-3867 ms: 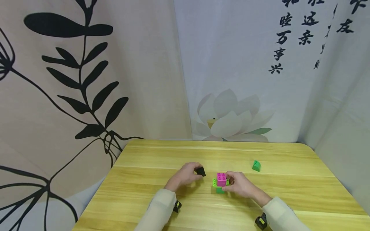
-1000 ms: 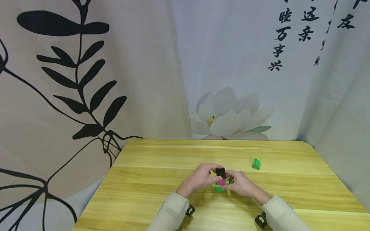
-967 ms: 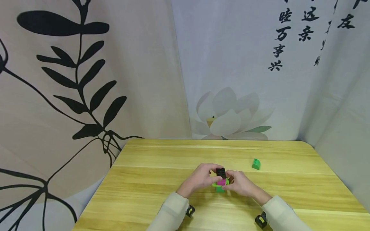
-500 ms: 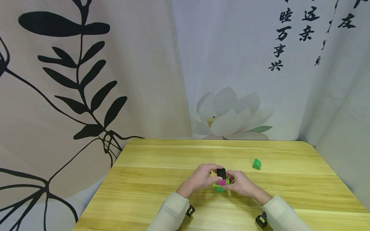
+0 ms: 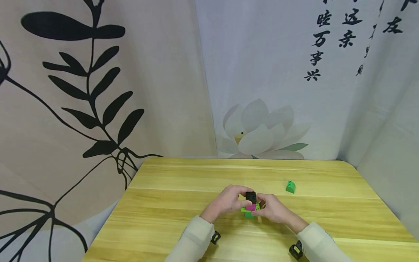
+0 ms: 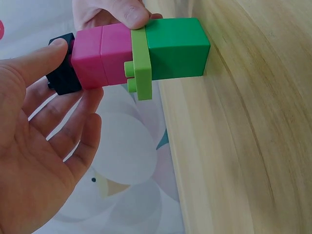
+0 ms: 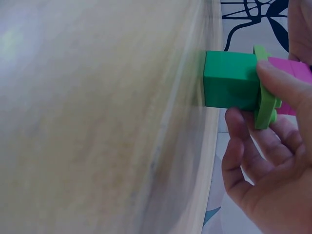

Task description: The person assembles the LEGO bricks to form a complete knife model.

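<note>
A stack of toy building bricks stands upright on the table between my hands. Its base is a green block (image 6: 178,48), topped by a light green plate (image 6: 142,68) that juts out at the sides, then pink bricks (image 6: 105,56). At the top is a black brick (image 6: 64,68), a little tilted, with a sliver of pink showing beneath it. My left hand (image 5: 227,200) pinches the black brick between thumb and fingers. Lower down, my right hand (image 5: 273,208) grips the stack around the light green plate, its thumb (image 7: 280,80) on the near side.
A loose green brick (image 5: 290,186) with a sloped side lies on the wooden table (image 5: 183,174), behind and right of the stack. Printed curtains (image 5: 170,80) hang past the table's back edge. Each wrist carries a small black camera (image 5: 296,250).
Since the earliest frame, my left hand has moved right, bringing the black brick onto the top of the pink bricks. My right hand has stayed at the stack; the last second shows hardly any movement.
</note>
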### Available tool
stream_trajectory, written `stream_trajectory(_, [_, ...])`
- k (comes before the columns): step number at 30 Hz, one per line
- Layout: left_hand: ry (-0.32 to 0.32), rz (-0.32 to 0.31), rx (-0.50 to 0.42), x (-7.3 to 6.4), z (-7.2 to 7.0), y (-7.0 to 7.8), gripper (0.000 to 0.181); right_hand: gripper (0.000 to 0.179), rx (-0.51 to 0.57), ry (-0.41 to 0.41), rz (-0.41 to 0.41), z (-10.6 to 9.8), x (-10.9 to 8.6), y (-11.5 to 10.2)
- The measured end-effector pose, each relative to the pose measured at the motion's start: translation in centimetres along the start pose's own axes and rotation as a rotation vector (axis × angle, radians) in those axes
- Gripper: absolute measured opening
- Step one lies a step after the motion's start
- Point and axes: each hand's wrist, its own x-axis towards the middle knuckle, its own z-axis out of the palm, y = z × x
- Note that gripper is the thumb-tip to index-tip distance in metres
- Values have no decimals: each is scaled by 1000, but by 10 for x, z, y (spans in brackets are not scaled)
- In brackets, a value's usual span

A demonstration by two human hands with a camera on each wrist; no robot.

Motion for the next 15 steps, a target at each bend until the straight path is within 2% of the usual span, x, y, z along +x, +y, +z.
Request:
stream_trajectory(11, [13,25,36,-2,1,2,36,25,1,0,8,0,0,1])
stream_trajectory(15, [22,2,-20,-2,4,-2,35,25,5,1,-1,0,0,0])
